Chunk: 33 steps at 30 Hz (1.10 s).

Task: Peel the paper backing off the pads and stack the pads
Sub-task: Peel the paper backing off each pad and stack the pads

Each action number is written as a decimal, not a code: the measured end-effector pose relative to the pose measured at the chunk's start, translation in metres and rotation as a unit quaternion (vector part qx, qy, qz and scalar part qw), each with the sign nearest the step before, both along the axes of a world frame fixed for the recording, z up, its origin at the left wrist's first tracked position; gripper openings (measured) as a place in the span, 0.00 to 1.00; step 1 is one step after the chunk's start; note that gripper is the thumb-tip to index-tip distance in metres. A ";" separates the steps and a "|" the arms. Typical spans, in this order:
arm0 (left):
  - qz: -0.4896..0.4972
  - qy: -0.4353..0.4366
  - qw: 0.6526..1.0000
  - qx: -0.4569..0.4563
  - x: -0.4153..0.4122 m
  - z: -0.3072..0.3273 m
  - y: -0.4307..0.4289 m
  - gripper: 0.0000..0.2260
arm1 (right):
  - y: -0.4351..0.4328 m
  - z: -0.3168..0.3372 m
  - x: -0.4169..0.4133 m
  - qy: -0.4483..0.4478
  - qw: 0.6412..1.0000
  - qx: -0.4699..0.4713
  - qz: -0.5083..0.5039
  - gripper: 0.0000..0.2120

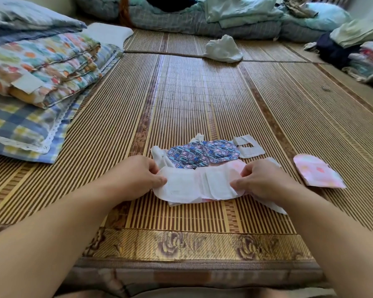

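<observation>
"White pad (199, 186), item under inspection: lies low over the bamboo mat (181, 104), stretched between both hands. Grip status?"
"Left hand (138, 177) pinches its left end, thumb on top. The right hand (265, 181) pinches the right end, fingers curled on the edge."
"Handling?"
"Judged very light, soft and limp; it creases across the middle. Any paper backing would be thin and apt to tear. Recommend taking it by a loose corner while the other hand pins the pad's end."
"Appearance?"
"Oblong, rounded ends, wrinkled, with faint pink at the right end and under the near edge. Backing cannot be told apart from pad."
"Surroundings?"
"Blue-and-pink patterned piece (202, 154) just behind it, a white paper scrap (249, 148) touching that, a pink pad (317, 174) apart to the right"
</observation>
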<state>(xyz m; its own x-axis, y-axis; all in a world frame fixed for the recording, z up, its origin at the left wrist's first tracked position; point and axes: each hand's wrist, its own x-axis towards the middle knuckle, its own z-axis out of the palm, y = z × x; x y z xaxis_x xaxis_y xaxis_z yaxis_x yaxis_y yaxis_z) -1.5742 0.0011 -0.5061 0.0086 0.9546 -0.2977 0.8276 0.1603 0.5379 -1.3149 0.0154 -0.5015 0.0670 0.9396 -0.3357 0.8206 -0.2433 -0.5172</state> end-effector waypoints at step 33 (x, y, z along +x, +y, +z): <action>0.116 -0.481 0.867 -0.067 0.056 0.029 -0.004 0.05 | -0.027 0.013 -0.050 0.160 0.916 0.323 0.174 0.14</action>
<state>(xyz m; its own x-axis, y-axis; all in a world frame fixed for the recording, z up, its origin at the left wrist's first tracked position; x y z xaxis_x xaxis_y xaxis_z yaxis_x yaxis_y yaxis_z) -1.5182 -0.0032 -0.4774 0.1260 0.9215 -0.3673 -0.0556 0.3763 0.9248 -1.3649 -0.0112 -0.4883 -0.2786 0.8949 0.3485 0.5709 0.4462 -0.6892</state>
